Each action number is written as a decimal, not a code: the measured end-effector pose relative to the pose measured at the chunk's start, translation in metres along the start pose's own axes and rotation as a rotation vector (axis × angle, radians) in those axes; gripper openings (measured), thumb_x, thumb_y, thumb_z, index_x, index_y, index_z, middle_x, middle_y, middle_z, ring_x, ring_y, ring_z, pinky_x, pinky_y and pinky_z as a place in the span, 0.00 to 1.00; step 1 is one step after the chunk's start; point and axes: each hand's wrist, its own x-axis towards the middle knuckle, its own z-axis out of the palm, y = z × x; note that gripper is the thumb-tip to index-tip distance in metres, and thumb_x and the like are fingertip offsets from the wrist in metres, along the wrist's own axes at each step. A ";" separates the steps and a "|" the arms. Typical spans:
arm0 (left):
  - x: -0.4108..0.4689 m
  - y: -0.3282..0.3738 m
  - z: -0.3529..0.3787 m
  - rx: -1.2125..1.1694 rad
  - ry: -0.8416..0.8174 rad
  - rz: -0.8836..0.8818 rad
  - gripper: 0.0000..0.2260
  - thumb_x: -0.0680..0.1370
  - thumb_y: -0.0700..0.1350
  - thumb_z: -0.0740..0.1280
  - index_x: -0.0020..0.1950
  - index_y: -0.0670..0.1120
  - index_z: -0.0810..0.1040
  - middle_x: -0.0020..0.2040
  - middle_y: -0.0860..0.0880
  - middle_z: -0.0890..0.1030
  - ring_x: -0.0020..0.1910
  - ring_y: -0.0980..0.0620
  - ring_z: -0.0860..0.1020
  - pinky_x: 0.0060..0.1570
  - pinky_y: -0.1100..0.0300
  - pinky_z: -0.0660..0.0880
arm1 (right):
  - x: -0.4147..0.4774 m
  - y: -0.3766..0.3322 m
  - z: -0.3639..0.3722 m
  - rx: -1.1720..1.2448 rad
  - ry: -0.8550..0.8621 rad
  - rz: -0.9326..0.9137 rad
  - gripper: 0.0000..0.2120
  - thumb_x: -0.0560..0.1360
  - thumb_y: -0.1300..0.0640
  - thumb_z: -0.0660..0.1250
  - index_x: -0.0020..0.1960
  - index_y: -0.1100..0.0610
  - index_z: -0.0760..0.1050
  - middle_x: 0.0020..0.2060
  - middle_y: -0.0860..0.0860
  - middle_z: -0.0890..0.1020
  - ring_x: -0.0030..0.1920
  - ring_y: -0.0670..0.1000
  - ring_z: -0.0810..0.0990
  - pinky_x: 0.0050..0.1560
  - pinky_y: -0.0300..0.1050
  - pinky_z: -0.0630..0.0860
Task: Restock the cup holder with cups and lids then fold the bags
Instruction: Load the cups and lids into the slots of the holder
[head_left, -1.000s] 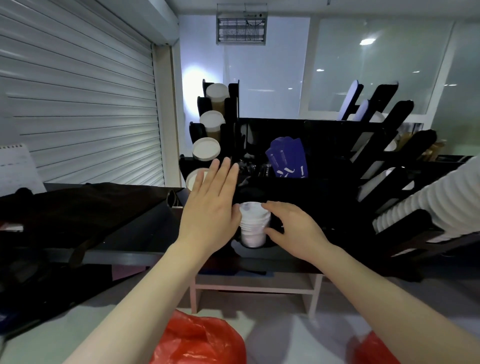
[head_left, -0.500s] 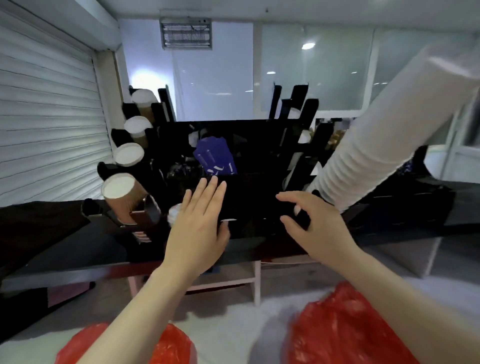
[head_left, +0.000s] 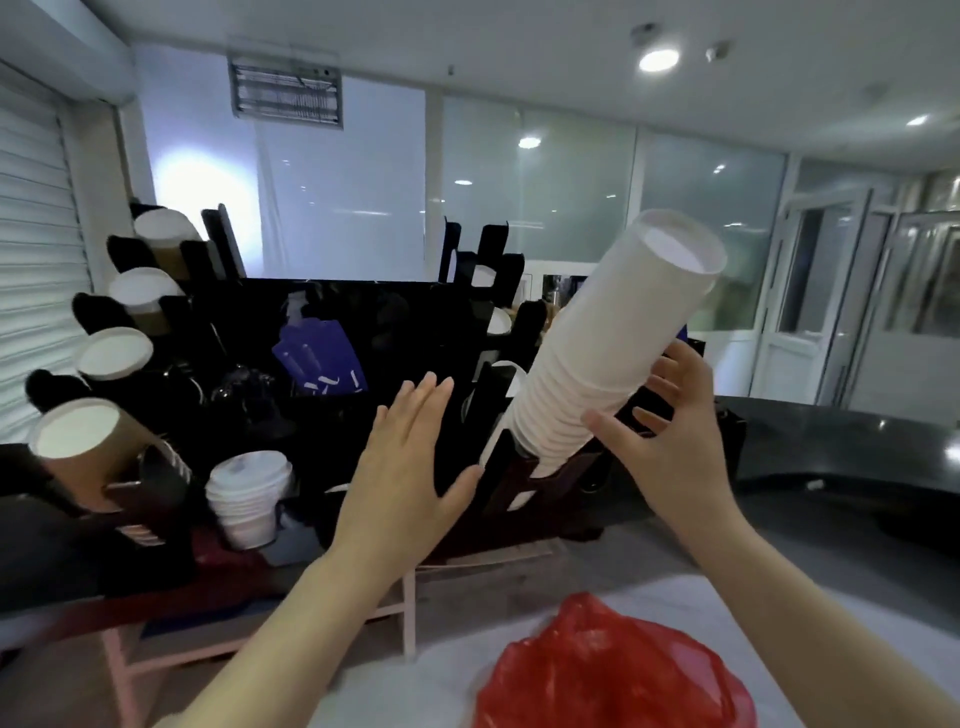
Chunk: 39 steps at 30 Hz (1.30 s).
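White cups (head_left: 613, 353) — matt paper; red bag (head_left: 608, 675) — glossy plastic.

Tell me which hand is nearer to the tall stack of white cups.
Right. The right hand has thumb and fingers spread either side of the tall stack of white cups, low down. The left hand is flat and open, off to the stack's left, apart from it.
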 end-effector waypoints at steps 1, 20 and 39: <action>0.005 0.005 0.003 -0.026 -0.014 -0.004 0.38 0.73 0.58 0.65 0.78 0.52 0.50 0.78 0.55 0.51 0.76 0.59 0.44 0.72 0.61 0.40 | 0.007 -0.002 0.002 0.033 -0.013 -0.019 0.38 0.59 0.43 0.77 0.62 0.32 0.61 0.56 0.30 0.72 0.59 0.34 0.72 0.54 0.38 0.72; 0.074 0.056 0.076 -0.472 0.078 -0.207 0.37 0.57 0.59 0.79 0.62 0.72 0.65 0.56 0.66 0.79 0.53 0.66 0.78 0.47 0.70 0.75 | 0.101 0.026 -0.018 0.365 -0.504 -0.259 0.37 0.55 0.47 0.79 0.62 0.52 0.71 0.52 0.44 0.82 0.54 0.47 0.81 0.48 0.42 0.79; 0.156 0.079 0.022 -0.775 0.269 -0.266 0.38 0.60 0.67 0.75 0.65 0.54 0.69 0.62 0.52 0.77 0.62 0.55 0.76 0.61 0.58 0.71 | 0.198 -0.005 -0.022 0.859 -0.563 -0.031 0.28 0.63 0.50 0.75 0.61 0.54 0.72 0.50 0.49 0.84 0.51 0.51 0.83 0.48 0.50 0.80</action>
